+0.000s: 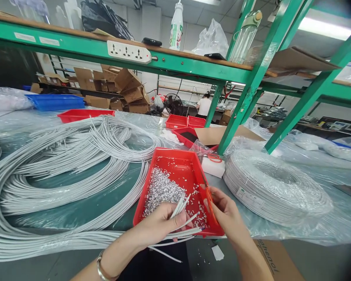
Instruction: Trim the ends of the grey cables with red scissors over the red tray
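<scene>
My left hand [163, 222] is closed around a few white cable ends [179, 205] over the near side of a red tray [178, 154]. More cable ends fan out below and beside its fingers. In the tray lies a heap of small silvery and white bits [163, 187]. At the tray's right rim, my right hand [224, 207] grips orange-handled scissors [210, 199], their dark blades pointing up and away. Long bundles of cut white cable [76, 187] sweep in loops across the table on the left and run under my left forearm.
A plastic-wrapped cable coil [275, 187] lies at the right. Behind the tray stands a white box [213, 166] with orange handles on it. A green shelf frame [193, 68] crosses above, its posts meeting the table. Further red trays [177, 121] and a blue bin [58, 102] stand farther back.
</scene>
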`<state>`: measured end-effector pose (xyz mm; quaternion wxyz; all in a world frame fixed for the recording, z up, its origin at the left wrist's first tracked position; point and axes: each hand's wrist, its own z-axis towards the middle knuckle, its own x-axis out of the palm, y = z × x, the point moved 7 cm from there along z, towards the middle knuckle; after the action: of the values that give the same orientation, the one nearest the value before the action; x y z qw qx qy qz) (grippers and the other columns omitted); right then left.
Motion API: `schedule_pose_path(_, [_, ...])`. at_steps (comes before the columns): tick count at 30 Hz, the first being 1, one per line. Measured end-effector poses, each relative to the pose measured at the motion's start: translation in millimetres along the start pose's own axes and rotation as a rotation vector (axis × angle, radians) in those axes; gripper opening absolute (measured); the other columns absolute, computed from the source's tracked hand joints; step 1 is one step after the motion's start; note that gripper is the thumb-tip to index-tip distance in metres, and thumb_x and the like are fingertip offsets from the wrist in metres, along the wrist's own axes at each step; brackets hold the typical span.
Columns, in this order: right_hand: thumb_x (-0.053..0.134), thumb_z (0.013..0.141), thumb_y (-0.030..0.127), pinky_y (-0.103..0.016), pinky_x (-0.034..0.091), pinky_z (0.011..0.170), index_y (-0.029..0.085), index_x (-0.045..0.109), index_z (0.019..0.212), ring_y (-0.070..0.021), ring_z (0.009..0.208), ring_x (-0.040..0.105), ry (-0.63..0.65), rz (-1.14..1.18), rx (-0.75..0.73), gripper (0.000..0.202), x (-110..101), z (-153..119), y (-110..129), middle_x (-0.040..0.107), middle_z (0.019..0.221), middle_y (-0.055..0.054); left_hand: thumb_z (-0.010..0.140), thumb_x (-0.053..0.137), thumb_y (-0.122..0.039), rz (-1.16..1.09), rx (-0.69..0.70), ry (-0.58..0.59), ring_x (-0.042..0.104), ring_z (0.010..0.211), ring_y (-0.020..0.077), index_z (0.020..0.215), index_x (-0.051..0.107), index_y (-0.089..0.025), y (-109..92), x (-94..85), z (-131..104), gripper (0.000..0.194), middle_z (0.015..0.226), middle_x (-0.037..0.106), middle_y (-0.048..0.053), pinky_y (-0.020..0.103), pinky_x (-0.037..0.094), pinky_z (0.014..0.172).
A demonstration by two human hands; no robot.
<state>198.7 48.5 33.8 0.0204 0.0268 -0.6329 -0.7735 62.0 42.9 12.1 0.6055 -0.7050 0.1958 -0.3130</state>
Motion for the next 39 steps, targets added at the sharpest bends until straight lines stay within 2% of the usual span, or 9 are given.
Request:
schedule_pose_path(2, [0.064, 0.076, 0.041, -0.028, 0.048, 0.057, 0.022, 0.054, 0.106, -0.0182, 0.062, 0.058, 0.041, 0.076, 0.016, 0.037, 0.1, -8.7, 5.2, 0.062, 0.077, -0.003, 0.068, 0.065, -0.047, 0.008, 0.001, -0.042, 0.051, 0.060, 0.0107, 0.075, 0.059, -0.012, 1.6, -2.6, 0.9, 0.037, 0.068, 0.057, 0.001, 0.019, 0.040, 0.053])
schedule_pose_path(4, [0.065, 0.074, 0.044, -0.028, 0.047, 0.058, 0.022, 0.054, 0.107, -0.0164, 0.057, 0.053, 0.097, 0.070, -0.008, 0.042, 0.7, -19.3, 11.1, 0.056, 0.068, 0.000, 0.066, 0.068, -0.044, 0.005, 0.001, -0.120, 0.049, 0.054, 0.0084, 0.075, 0.058, -0.012, 2.3, -7.6, 2.0, 0.035, 0.061, 0.055, -0.002, 0.018, 0.037, 0.050])
schedule_pose_path(9, [0.062, 0.077, 0.039, -0.034, 0.045, 0.075, 0.022, 0.050, 0.113, -0.0208, 0.080, 0.052, 0.240, -0.009, 0.087, 0.042, 5.8, -45.8, 5.4, 0.054, 0.091, -0.007, 0.070, 0.064, -0.044, 0.003, 0.049, -0.188, 0.034, 0.036, 0.0028, 0.092, 0.054, -0.015, -3.4, -12.1, 3.4, 0.037, 0.055, 0.051, -0.006, 0.015, 0.026, 0.036])
schedule_pose_path(13, [0.056, 0.082, 0.037, -0.034, 0.044, 0.076, 0.021, 0.048, 0.115, -0.0196, 0.077, 0.050, 0.390, -0.113, 0.110, 0.038, 15.8, -53.7, 5.7, 0.051, 0.088, -0.006, 0.072, 0.062, -0.045, 0.039, 0.021, -0.211, 0.031, 0.032, 0.0022, 0.093, 0.054, -0.017, -4.5, -13.2, 0.8, 0.036, 0.055, 0.049, -0.007, 0.014, 0.025, 0.030])
schedule_pose_path(17, [0.054, 0.084, 0.033, -0.033, 0.044, 0.076, 0.022, 0.046, 0.116, -0.0185, 0.075, 0.049, 0.388, -0.117, 0.120, 0.035, 17.2, -50.3, 6.8, 0.048, 0.083, -0.004, 0.071, 0.061, -0.048, 0.065, 0.019, -0.231, 0.030, 0.030, 0.0017, 0.090, 0.055, -0.016, -8.8, -12.8, -0.4, 0.038, 0.050, 0.045, -0.008, 0.013, 0.023, 0.029])
schedule_pose_path(22, [0.051, 0.087, 0.030, -0.031, 0.044, 0.076, 0.026, 0.048, 0.114, -0.0172, 0.076, 0.050, 0.390, -0.063, 0.138, 0.028, 18.7, -49.9, 5.2, 0.050, 0.085, -0.003, 0.069, 0.064, -0.047, 0.080, 0.017, -0.241, 0.030, 0.029, 0.0018, 0.087, 0.057, -0.016, -13.0, -12.1, 0.6, 0.037, 0.052, 0.047, -0.007, 0.013, 0.020, 0.027])
schedule_pose_path(28, [0.052, 0.086, 0.031, -0.031, 0.045, 0.075, 0.025, 0.050, 0.112, -0.0169, 0.075, 0.051, 0.399, 0.006, 0.155, 0.027, 22.3, -50.8, 4.1, 0.050, 0.082, -0.002, 0.068, 0.064, -0.045, 0.080, 0.013, -0.284, 0.025, 0.027, 0.0023, 0.083, 0.058, -0.015, -14.4, -13.0, -2.0, 0.034, 0.039, 0.032, -0.012, 0.013, 0.018, 0.027])
schedule_pose_path(34, [0.053, 0.087, 0.028, -0.030, 0.043, 0.077, 0.028, 0.048, 0.112, -0.0156, 0.079, 0.050, 0.414, 0.061, 0.155, 0.026, 24.6, -51.8, 1.7, 0.050, 0.088, -0.002, 0.066, 0.066, -0.047, 0.048, 0.034, -0.269, 0.027, 0.027, 0.0021, 0.080, 0.056, -0.016, -16.1, -12.0, -1.6, 0.036, 0.040, 0.038, -0.011, 0.013, 0.019, 0.027])
schedule_pose_path(39, [0.053, 0.086, 0.032, -0.027, 0.045, 0.071, 0.025, 0.049, 0.113, -0.0162, 0.079, 0.053, 0.357, 0.026, 0.138, 0.028, 21.0, -52.7, 0.8, 0.054, 0.089, -0.004, 0.067, 0.064, -0.047, 0.069, 0.026, -0.280, 0.027, 0.027, 0.0020, 0.082, 0.056, -0.015, -15.5, -12.7, -2.6, 0.036, 0.038, 0.035, -0.011, 0.013, 0.020, 0.027])
